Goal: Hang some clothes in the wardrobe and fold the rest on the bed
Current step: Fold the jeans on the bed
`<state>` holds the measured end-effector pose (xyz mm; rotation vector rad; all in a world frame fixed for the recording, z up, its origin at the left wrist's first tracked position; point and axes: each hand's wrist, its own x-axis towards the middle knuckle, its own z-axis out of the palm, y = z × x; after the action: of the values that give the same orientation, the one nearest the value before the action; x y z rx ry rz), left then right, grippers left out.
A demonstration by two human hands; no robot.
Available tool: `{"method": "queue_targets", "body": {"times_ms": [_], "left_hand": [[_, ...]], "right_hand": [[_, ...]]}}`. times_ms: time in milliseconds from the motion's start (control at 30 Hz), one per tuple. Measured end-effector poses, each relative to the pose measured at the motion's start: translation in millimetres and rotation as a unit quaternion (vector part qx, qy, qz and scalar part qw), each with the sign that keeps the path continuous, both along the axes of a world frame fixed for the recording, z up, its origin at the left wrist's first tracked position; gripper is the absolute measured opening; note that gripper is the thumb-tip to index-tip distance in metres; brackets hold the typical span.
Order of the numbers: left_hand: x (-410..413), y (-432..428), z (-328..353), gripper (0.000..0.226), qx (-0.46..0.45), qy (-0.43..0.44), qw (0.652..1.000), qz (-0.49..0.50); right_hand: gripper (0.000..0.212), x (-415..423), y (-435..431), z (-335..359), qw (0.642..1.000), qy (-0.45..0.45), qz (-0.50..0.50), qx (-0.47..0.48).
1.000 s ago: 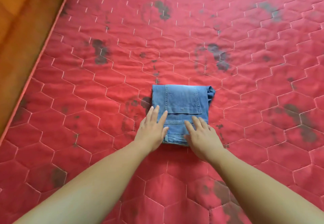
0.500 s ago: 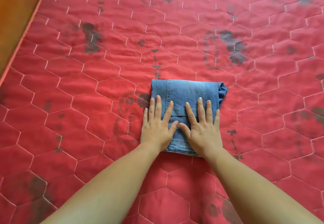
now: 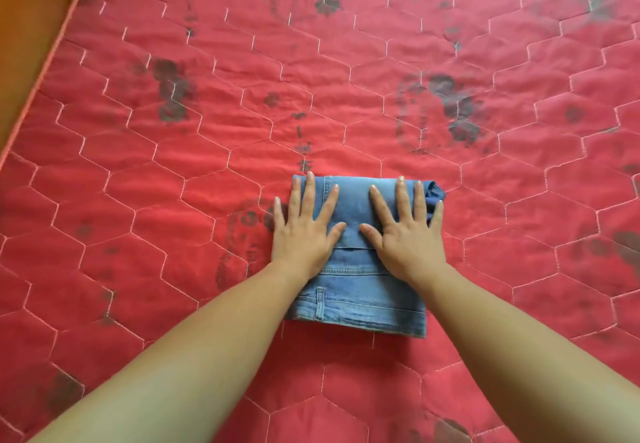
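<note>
A pair of blue jeans (image 3: 360,300), folded into a compact rectangle, lies on the red quilted bed cover (image 3: 173,200). My left hand (image 3: 304,227) lies flat on the far left part of the bundle, fingers spread and straight, its little finger over the left edge. On the far right part my right hand (image 3: 405,231) presses flat in the same way. The waistband with a belt loop shows at the near edge. A bunched fold of denim sticks out at the far right corner.
The red cover with hexagon stitching and dark faded prints fills almost the whole view. A brown wooden surface (image 3: 31,33) runs along the bed's left edge at the upper left.
Both hands have slid forward over the jeans from the near edge to the far part, fingers spreading flat. The camera has come closer.
</note>
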<state>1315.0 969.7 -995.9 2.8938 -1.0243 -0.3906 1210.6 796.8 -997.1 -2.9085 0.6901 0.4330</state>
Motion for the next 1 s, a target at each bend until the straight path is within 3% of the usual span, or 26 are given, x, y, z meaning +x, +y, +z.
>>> {"method": "queue_targets", "body": {"times_ms": [167, 333, 533, 700, 767, 900, 1000], "left_hand": [[6.2, 0.6, -23.3, 0.07, -0.043, -0.001, 0.999, -0.006], [10.1, -0.7, -9.8, 0.07, -0.025, 0.048, 0.999, -0.006], [-47.6, 31.9, 0.8, 0.067, -0.035, 0.056, 0.996, 0.055], [-50.2, 37.6, -6.3, 0.068, -0.036, 0.079, 0.994, 0.07], [-51.7, 35.4, 2.1, 0.069, -0.05, 0.096, 0.991, 0.077], [-53.1, 40.7, 19.0, 0.066, -0.143, 0.203, 0.948, 0.201], [-42.3, 39.5, 33.5, 0.056, -0.255, 0.286, 0.88, 0.279]], "right_hand": [[0.074, -0.3, -3.7, -19.2, 0.999, -0.036, -0.018, 0.029], [0.077, -2.6, -1.2, -11.3, 0.998, -0.034, -0.03, 0.037], [0.08, -63.9, 44.9, -9.9, 0.993, -0.073, -0.085, 0.048], [0.082, -63.2, 54.8, -10.9, 0.991, -0.031, -0.126, 0.034], [0.082, -60.1, 54.5, -1.5, 0.987, -0.015, -0.141, 0.08], [0.08, -58.7, 44.3, 19.9, 0.937, -0.101, -0.226, 0.248], [0.063, -45.5, 26.8, 35.2, 0.85, -0.181, -0.347, 0.353]]}}
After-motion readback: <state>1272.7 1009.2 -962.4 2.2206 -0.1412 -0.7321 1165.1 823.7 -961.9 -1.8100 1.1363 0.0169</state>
